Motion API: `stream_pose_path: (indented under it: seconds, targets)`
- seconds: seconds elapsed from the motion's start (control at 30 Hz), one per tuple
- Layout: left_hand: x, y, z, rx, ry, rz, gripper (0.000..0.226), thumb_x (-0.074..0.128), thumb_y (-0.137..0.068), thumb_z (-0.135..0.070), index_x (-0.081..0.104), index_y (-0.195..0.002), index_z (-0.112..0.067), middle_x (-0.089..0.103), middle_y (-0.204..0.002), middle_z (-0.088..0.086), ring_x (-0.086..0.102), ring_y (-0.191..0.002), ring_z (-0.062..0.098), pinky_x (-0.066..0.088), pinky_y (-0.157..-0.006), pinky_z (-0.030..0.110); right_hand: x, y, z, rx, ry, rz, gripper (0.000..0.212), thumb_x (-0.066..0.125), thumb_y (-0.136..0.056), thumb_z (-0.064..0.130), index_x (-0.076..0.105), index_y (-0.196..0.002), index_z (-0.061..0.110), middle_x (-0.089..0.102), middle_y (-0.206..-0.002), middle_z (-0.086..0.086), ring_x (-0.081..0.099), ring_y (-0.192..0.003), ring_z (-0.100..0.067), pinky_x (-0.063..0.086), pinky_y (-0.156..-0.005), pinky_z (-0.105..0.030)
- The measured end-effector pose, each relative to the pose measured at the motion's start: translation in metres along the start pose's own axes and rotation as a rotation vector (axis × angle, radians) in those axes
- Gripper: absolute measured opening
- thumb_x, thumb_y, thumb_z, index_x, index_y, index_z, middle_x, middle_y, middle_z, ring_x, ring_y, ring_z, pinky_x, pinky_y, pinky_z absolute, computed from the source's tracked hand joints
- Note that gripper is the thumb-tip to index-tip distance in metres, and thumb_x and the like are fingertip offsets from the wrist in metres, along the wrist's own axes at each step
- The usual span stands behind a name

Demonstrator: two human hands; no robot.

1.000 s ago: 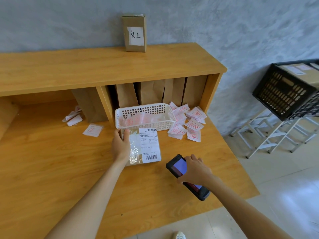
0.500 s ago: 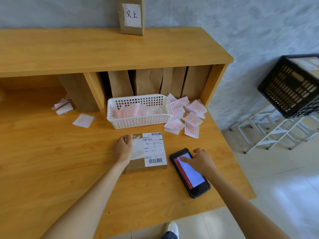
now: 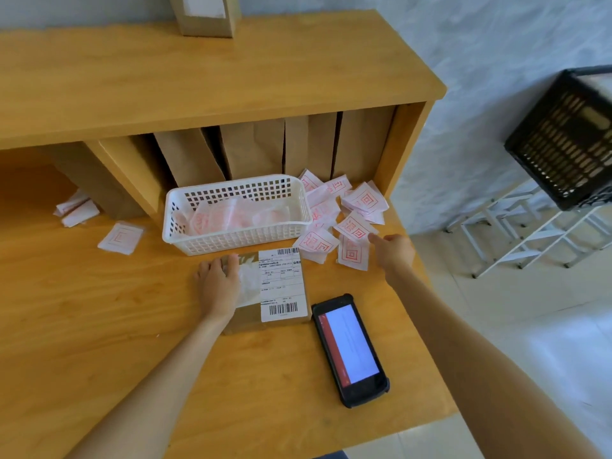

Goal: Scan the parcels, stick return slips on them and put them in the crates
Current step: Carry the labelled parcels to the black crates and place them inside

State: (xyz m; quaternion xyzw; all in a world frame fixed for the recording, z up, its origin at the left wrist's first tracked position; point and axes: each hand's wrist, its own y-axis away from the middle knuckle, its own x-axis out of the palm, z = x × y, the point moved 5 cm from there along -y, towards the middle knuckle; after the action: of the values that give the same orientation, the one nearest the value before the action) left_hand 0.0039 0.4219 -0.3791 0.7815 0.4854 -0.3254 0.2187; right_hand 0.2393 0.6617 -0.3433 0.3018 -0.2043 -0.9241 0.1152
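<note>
The wooden tabletop (image 3: 99,326) fills the left and centre of the frame and ends in a right edge that runs from the shelf's side panel down toward the lower right, with pale floor beyond it. A raised shelf (image 3: 198,87) spans the upper part, with brown paper bags (image 3: 251,150) standing upright beneath it, closing off the back. Bare wood lies open at lower left and along the bottom, in front of the cardboard parcel (image 3: 265,286), which sits at centre, just in front of a white plastic basket (image 3: 238,213). The left hand (image 3: 218,283) rests on the parcel's left half, fingers loosely spread over its far left corner, its grip not closed round anything. The parcel's white shipping label (image 3: 281,283) faces up on its right half. Just right of the parcel lies a handheld scanner (image 3: 351,349), screen lit, close to the tabletop's right edge. The right hand (image 3: 394,253) reaches toward a scatter of red-stamped return slips (image 3: 354,226) to the right of the basket; its index finger points out and touches or nearly touches one slip, while the other fingers curl under, holding nothing. A lone slip (image 3: 121,236) lies left of the basket. At the right of the frame a black crate (image 3: 563,140) sits on a white rack (image 3: 516,226), well apart from the tabletop.
</note>
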Motion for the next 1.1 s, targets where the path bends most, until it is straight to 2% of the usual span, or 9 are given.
stream_pose_path:
  seconds: [0.13, 0.23, 0.4, 0.47, 0.6, 0.73, 0.83, 0.93, 1.1]
  targets:
    - [-0.003, 0.002, -0.005, 0.039, -0.012, -0.017, 0.039, 0.04, -0.103, -0.03, 0.067, -0.098, -0.003, 0.066, -0.104, 0.014, 0.046, -0.112, 0.03, 0.029, -0.105, 0.044, 0.01, -0.011, 0.001, 0.009, -0.029, 0.005, 0.024, 0.061, -0.092, 0.025, 0.06, -0.11, 0.009, 0.069, -0.103, -0.008, 0.066, -0.086, -0.022, 0.056, -0.063, -0.028]
    - [-0.006, 0.004, -0.009, 0.035, -0.009, -0.027, 0.036, 0.041, -0.103, -0.029, 0.067, -0.099, -0.005, 0.065, -0.103, 0.012, 0.047, -0.112, 0.03, 0.028, -0.106, 0.044, 0.012, -0.014, 0.009, -0.048, -0.074, -0.035, 0.008, 0.058, -0.094, 0.018, 0.061, -0.097, 0.012, 0.067, -0.095, -0.004, 0.064, -0.078, -0.02, 0.055, -0.062, -0.028]
    - [-0.008, 0.007, -0.013, 0.022, 0.01, -0.035, 0.034, 0.042, -0.102, -0.028, 0.061, -0.087, -0.004, 0.054, -0.091, 0.002, 0.045, -0.107, 0.026, 0.029, -0.103, 0.041, 0.01, -0.008, 0.019, -0.163, -0.106, -0.052, 0.008, 0.059, -0.094, 0.018, 0.062, -0.088, 0.013, 0.066, -0.087, 0.0, 0.067, -0.078, -0.02, 0.059, -0.068, -0.033]
    - [-0.008, 0.006, -0.01, 0.01, 0.025, -0.048, 0.031, 0.045, -0.101, -0.029, 0.058, -0.089, -0.004, 0.053, -0.092, 0.004, 0.046, -0.106, 0.028, 0.032, -0.1, 0.043, 0.007, -0.005, 0.021, -0.191, -0.134, -0.043, 0.007, 0.058, -0.094, 0.018, 0.062, -0.091, 0.013, 0.067, -0.089, 0.0, 0.067, -0.079, -0.018, 0.058, -0.066, -0.03]
    - [-0.01, 0.007, -0.013, 0.073, -0.009, -0.132, 0.024, 0.054, -0.097, -0.025, 0.051, -0.097, -0.002, 0.054, -0.098, 0.013, 0.048, -0.097, 0.032, 0.043, -0.082, 0.044, 0.001, 0.004, 0.027, -0.265, -0.203, -0.041, 0.008, 0.059, -0.095, 0.018, 0.064, -0.099, 0.014, 0.067, -0.098, 0.004, 0.068, -0.083, -0.012, 0.053, -0.057, -0.019]
    - [-0.014, 0.014, -0.026, 0.257, -0.223, -0.25, 0.019, 0.063, -0.092, -0.014, 0.049, -0.094, -0.002, 0.052, -0.095, 0.023, 0.049, -0.083, 0.037, 0.041, -0.063, 0.041, 0.003, 0.016, 0.035, -0.312, -0.212, -0.033, 0.011, 0.057, -0.095, 0.016, 0.06, -0.085, 0.018, 0.069, -0.097, 0.002, 0.069, -0.083, -0.015, 0.059, -0.065, -0.028]
    - [-0.013, 0.014, -0.028, 0.297, -0.36, -0.236, 0.017, 0.061, -0.092, -0.016, 0.05, -0.091, -0.004, 0.051, -0.09, 0.02, 0.049, -0.077, 0.033, 0.041, -0.058, 0.04, 0.008, 0.021, 0.039, -0.305, -0.148, -0.029, 0.006, 0.054, -0.097, 0.016, 0.059, -0.096, 0.014, 0.068, -0.103, -0.003, 0.069, -0.087, -0.02, 0.061, -0.071, -0.038]
    - [-0.012, 0.013, -0.03, 0.297, -0.412, -0.191, 0.017, 0.062, -0.092, -0.017, 0.051, -0.09, -0.004, 0.052, -0.089, 0.018, 0.05, -0.074, 0.031, 0.04, -0.056, 0.038, 0.011, 0.024, 0.038, -0.242, -0.101, -0.021, 0.015, 0.049, -0.099, 0.015, 0.056, -0.111, 0.01, 0.064, -0.112, -0.007, 0.066, -0.091, -0.023, 0.06, -0.074, -0.041]
    - [-0.014, 0.011, -0.034, 0.311, -0.431, -0.172, 0.018, 0.066, -0.089, -0.014, 0.052, -0.089, -0.003, 0.054, -0.086, 0.018, 0.05, -0.072, 0.031, 0.04, -0.055, 0.038, 0.015, 0.031, 0.036, -0.227, -0.035, -0.011, 0.027, 0.04, -0.102, 0.016, 0.047, -0.127, 0.01, 0.061, -0.119, -0.009, 0.064, -0.096, -0.026, 0.052, -0.057, -0.027]
